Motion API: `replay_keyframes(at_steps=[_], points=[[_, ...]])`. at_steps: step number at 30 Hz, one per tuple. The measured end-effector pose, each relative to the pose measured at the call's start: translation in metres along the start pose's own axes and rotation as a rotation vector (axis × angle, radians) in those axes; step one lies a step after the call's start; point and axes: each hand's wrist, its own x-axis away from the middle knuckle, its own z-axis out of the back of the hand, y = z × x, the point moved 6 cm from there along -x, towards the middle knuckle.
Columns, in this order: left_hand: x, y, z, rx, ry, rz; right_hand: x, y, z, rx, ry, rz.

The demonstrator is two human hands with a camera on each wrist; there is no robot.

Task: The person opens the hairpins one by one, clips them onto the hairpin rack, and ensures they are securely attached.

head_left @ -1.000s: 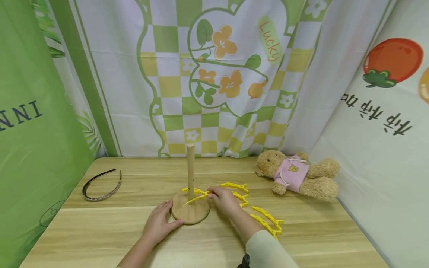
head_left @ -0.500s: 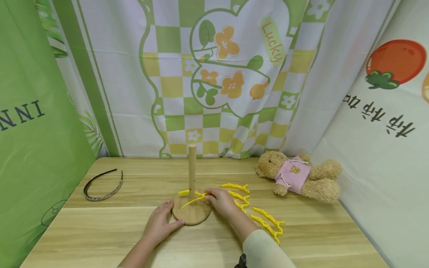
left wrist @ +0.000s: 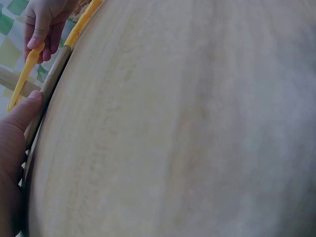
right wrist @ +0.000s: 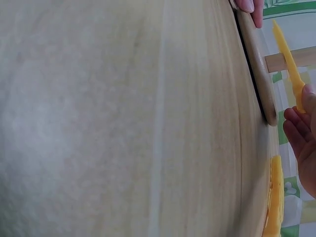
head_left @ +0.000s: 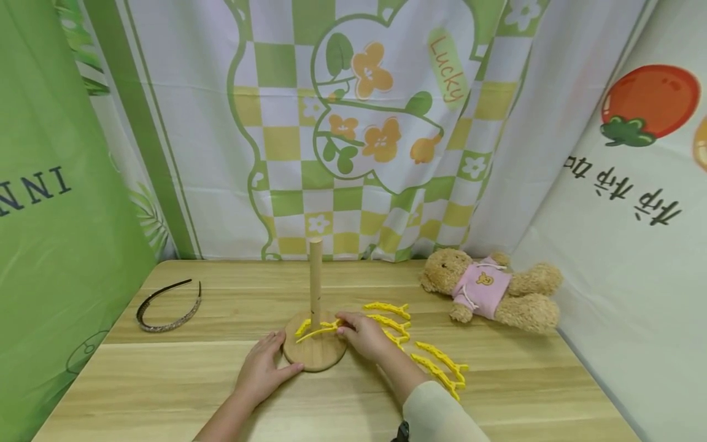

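While my left hand [head_left: 264,367] steadies the stand [head_left: 315,352] by its round base, thumb laid along the near rim and fingers relaxed rather than clamped, my right hand [head_left: 366,334] works a yellow clip [head_left: 316,330] at the foot of the post [head_left: 315,276]. Right fingers pinch the clip's near end; its two prongs are spread, and they seem to sit either side of the post, low, just above the base. Cannot tell whether the prongs touch the wood. Right wrist view shows one prong [right wrist: 289,61] standing off beside the post, fingertips [right wrist: 295,129] curled on the handle end. Left wrist view confirms my thumb [left wrist: 22,113] against the base edge. Progress, as I judge it: first clip only, not yet released; nothing else hangs on the post. Left to do: loose clips [head_left: 439,365] lie on the table [head_left: 166,393] to my right, near my sleeve, several in a scattered row. Headband [head_left: 168,305] far left, teddy bear [head_left: 491,291] far right, both untouched.
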Motion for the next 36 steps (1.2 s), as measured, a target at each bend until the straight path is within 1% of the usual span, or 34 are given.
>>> replay_keyframes(at_steps=[5,8,10,13,16,19,20,22,26,30,36], points=[[0.001,-0.001,0.000,0.006,0.000,-0.001,0.003,0.001,0.002,-0.070,0.000,-0.026],[0.000,-0.002,-0.002,0.010,-0.008,0.009,0.007,0.004,0.008,-0.115,0.004,-0.052],[0.000,-0.003,-0.002,0.009,-0.012,0.017,0.011,0.006,0.014,-0.135,0.008,-0.053],[0.001,-0.004,-0.003,0.016,-0.020,0.032,0.020,0.008,0.024,-0.139,0.012,-0.052],[0.001,-0.005,-0.003,0.017,-0.034,0.033,0.032,0.011,0.037,-0.105,0.052,-0.029],[0.001,-0.005,-0.004,0.016,-0.041,0.035,0.046,0.019,0.050,-0.088,0.109,-0.027],[0.001,-0.006,-0.005,0.018,-0.043,0.036,0.051,0.023,0.054,-0.085,0.127,-0.037],[0.000,-0.006,-0.005,0.018,-0.043,0.035,0.061,0.033,0.062,-0.095,0.150,-0.085],[0.001,-0.006,-0.005,0.018,-0.032,0.028,0.082,0.054,0.076,-0.098,0.173,-0.171],[0.001,-0.006,-0.004,0.016,-0.028,0.028,0.102,0.074,0.087,-0.083,0.188,-0.232],[0.001,-0.005,-0.004,0.023,-0.050,0.046,0.127,0.099,0.100,-0.055,0.199,-0.315]])
